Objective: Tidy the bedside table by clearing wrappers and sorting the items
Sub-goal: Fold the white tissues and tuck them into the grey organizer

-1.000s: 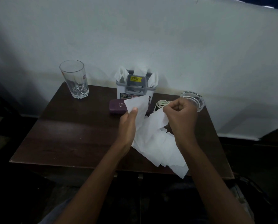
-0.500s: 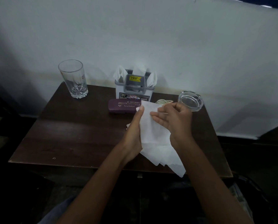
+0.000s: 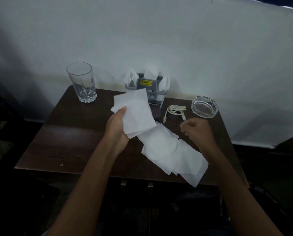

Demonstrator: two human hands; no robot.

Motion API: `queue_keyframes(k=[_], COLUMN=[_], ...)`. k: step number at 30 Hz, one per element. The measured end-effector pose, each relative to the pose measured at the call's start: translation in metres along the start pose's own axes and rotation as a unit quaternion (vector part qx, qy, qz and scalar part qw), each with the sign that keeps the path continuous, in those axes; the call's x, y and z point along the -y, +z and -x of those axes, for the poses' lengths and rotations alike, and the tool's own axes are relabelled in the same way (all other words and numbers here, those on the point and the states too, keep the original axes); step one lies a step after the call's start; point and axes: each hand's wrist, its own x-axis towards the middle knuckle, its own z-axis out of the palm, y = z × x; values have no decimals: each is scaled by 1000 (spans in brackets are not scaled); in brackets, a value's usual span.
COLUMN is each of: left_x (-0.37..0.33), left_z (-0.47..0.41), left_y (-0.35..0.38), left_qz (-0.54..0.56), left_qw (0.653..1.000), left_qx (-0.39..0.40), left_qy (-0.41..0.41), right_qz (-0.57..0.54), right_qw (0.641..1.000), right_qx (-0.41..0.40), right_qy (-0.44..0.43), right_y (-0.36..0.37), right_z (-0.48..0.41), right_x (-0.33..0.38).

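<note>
My left hand (image 3: 117,126) holds a folded stack of white tissues (image 3: 133,113) upright over the middle of the dark wooden table (image 3: 70,137), thumb on the front. A long strip of white tissue paper (image 3: 169,152) trails from that stack down to the table's front right edge. My right hand (image 3: 197,132) hovers to the right of the strip with its fingers curled, holding nothing that I can see. A grey tissue holder (image 3: 147,86) with white tissues stands at the back. A maroon case (image 3: 156,113) lies mostly hidden behind the stack.
A clear drinking glass (image 3: 81,82) stands at the back left corner. A coiled white cable (image 3: 175,111) lies right of the holder, and a glass ashtray (image 3: 204,107) sits at the back right. A white wall rises behind the table.
My right hand let go of the tissue and moved to the right. My left hand lifted the folded stack up and leftward, uncovering the cable.
</note>
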Motion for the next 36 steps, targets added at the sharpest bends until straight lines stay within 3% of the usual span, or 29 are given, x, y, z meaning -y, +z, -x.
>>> queue_keyframes(k=[4, 8, 12, 25, 36], left_x=[-3, -2, -4, -5, -3], left_z=[-1, 3, 2, 7, 4], left_y=[-3, -1, -1, 1, -1], left_qz=[5, 23, 39, 33, -40], left_qw=[1000, 1000, 999, 999, 998], left_qx=[-15, 12, 19, 19, -56], left_qy=[7, -11, -8, -19, 15], right_qz=[143, 226, 238, 163, -50], right_qw=[986, 969, 965, 982, 997], right_qx=[71, 63, 48, 9, 2], right_qy=[-53, -83, -100, -90, -52], right_y=[23, 40, 45, 38, 6], right_z=[-2, -1, -2, 2, 4], right_x=[-13, -22, -25, -16, 12])
